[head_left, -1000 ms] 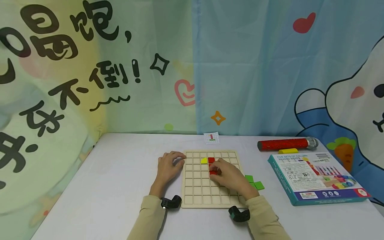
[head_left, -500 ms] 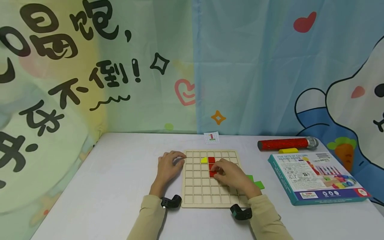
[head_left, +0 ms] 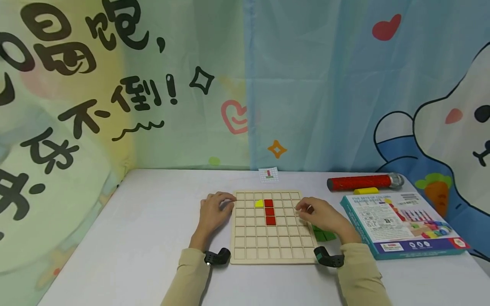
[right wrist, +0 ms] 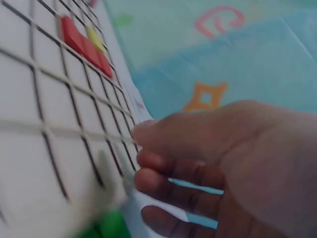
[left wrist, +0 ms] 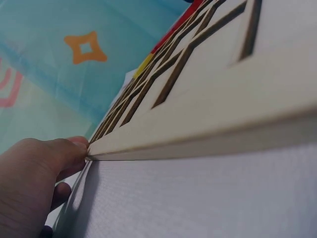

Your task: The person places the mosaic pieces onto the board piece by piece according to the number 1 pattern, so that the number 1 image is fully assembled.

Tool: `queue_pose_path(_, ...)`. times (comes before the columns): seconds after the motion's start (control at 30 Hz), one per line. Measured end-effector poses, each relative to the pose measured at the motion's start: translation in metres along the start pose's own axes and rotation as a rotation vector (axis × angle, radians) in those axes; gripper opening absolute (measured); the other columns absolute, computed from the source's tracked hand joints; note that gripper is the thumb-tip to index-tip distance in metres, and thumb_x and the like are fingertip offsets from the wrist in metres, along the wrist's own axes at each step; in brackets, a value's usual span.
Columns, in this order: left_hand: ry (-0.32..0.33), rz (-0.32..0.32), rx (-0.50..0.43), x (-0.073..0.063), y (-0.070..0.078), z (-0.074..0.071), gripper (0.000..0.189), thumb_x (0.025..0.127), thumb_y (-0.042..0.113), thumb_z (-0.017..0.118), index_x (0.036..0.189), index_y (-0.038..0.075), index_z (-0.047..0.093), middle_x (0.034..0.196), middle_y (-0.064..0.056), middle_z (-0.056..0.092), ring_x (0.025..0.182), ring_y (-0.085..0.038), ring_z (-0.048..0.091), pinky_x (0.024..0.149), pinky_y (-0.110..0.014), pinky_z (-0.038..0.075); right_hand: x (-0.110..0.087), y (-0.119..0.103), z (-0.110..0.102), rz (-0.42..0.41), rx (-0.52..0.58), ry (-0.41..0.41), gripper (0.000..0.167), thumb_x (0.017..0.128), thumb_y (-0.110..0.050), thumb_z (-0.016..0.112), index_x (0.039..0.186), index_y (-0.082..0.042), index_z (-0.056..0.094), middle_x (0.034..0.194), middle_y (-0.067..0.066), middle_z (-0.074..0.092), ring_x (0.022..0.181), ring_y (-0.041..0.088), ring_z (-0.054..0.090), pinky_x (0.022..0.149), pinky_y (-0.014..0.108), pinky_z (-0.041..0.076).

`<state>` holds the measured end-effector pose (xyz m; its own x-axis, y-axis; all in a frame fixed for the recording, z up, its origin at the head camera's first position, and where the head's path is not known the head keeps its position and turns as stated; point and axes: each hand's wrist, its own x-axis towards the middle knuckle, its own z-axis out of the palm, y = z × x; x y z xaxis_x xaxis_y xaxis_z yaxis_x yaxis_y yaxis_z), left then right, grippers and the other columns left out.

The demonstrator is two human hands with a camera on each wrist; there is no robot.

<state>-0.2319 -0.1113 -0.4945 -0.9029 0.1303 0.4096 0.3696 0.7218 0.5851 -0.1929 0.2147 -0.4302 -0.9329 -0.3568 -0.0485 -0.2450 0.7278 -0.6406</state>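
A pale wooden grid board (head_left: 249,253) lies on the white table. Three red square tiles (head_left: 269,211) fill a column of its cells, with a smaller yellow tile (head_left: 259,203) left of the top one. At the board's far left corner my left hand (head_left: 214,214) touches the edge with its fingertips; the left wrist view shows a fingertip (left wrist: 79,141) right at that corner. My right hand (head_left: 323,214) hovers over the board's right edge, fingers loosely bent and holding nothing. Beneath its wrist, several green tiles (head_left: 323,234) lie beside the board, partly hidden.
Behind the board lies a small card (head_left: 269,174) printed with a grid and coloured squares. To the right are a teal-edged box (head_left: 402,225), a red tube (head_left: 360,182) with a silvery end and a yellow piece (head_left: 366,191). A printed curtain (head_left: 306,106) hangs behind.
My right hand has left the red tiles and moved right to the board's edge, so all three now show uncovered. My left hand stays at the corner.
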Motion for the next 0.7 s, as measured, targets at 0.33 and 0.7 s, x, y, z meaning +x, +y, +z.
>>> queue_pose_path(0.33,0.002,0.003,-0.013,0.000,0.000,0.000,0.013,0.086,0.021,0.066,0.098,0.024,0.072,0.109,0.002,0.069,0.096,-0.023,0.057,0.078,-0.040,0.031,-0.012,0.019,-0.017,0.157,0.038,-0.144,0.020,0.081,-0.004,0.063,0.101,-0.004,0.057,0.087,0.007,0.053,0.081,0.019,0.048,0.069,0.031,0.039)
queue_pose_path(0.7,-0.005,-0.002,-0.005,0.000,0.000,0.000,0.013,0.086,0.021,0.066,0.098,0.024,0.072,0.110,0.001,0.069,0.097,-0.023,0.057,0.078,-0.041,0.031,-0.006,0.020,-0.012,0.228,-0.070,0.008,0.023,0.085,-0.011,0.063,0.106,-0.002,0.060,0.101,0.017,0.059,0.090,0.028,0.054,0.078,0.041,0.045)
